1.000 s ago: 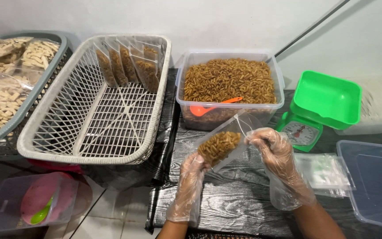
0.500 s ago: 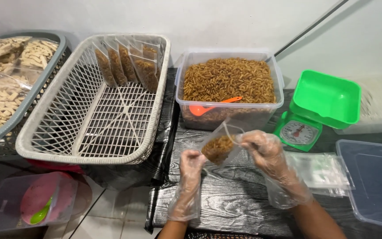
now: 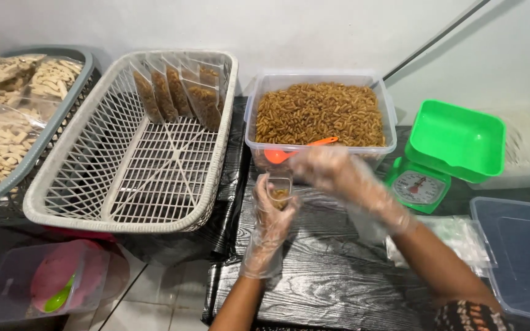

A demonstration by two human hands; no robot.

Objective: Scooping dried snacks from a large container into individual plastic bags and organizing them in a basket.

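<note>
Basket (image 3: 124,184): white, at the bench's left edge, filled pouches at its back.
Tub (image 3: 320,110): brown snacks, bench's back edge.
Right hand (image 3: 329,171): gloved, blurred; grip cannot be told.
Left hand (image 3: 272,211): gloved, gripping the pouch (image 3: 279,191) before the tub.
</note>
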